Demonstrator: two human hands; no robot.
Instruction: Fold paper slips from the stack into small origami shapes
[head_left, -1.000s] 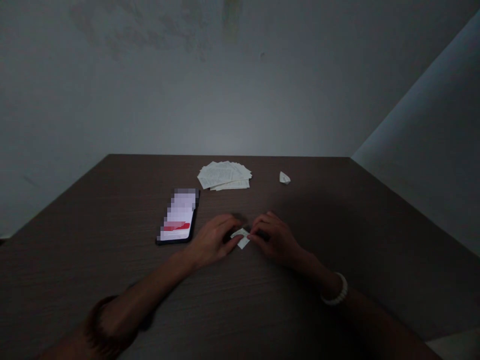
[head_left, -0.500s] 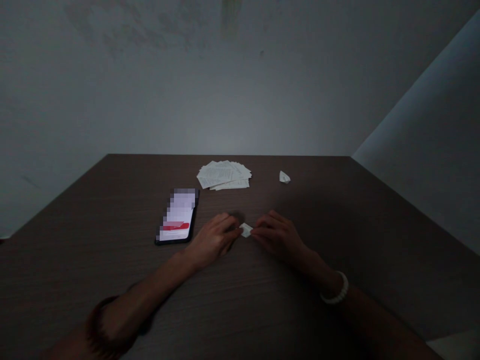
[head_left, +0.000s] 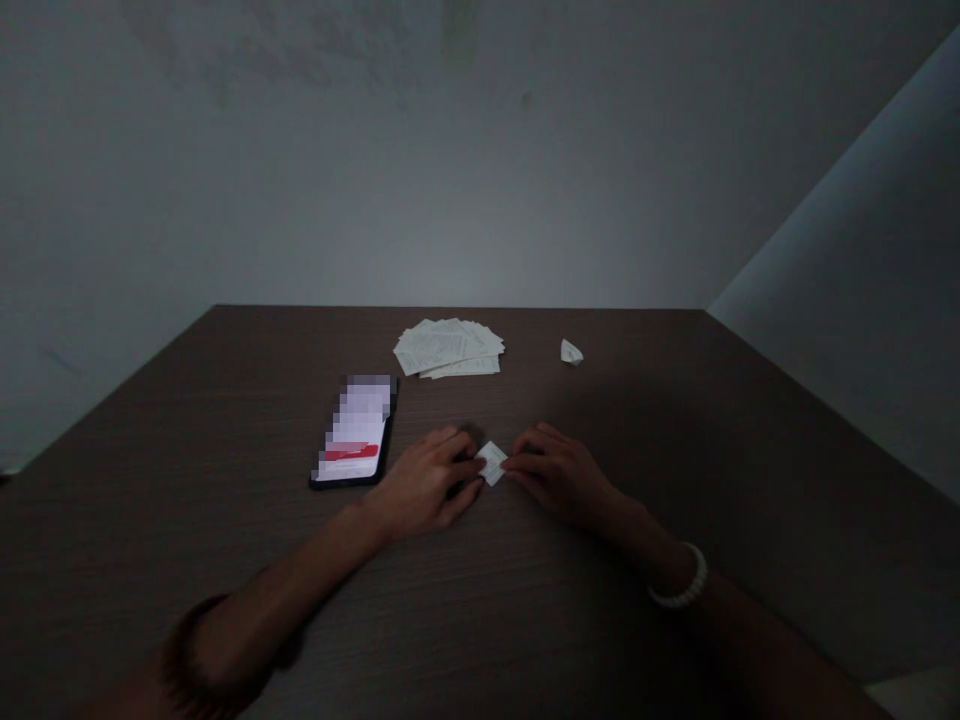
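A small folded piece of white paper [head_left: 492, 463] lies on the dark wooden table [head_left: 675, 480] between my two hands. My left hand [head_left: 427, 482] rests on the table with its fingertips pinching the paper's left edge. My right hand [head_left: 556, 470] pinches the paper's right edge with curled fingers. A white beaded bracelet [head_left: 681, 584] sits on my right wrist, and a dark band circles my left forearm.
A phone [head_left: 356, 432] with a lit screen lies just left of my left hand. A fanned stack of white paper slips [head_left: 448, 348] sits farther back, and a small folded paper piece [head_left: 571, 352] lies to its right. Walls close the table's far and right sides.
The paper between my fingers has been folded from a longer strip into a small square shape. Both hands have stayed almost in place.
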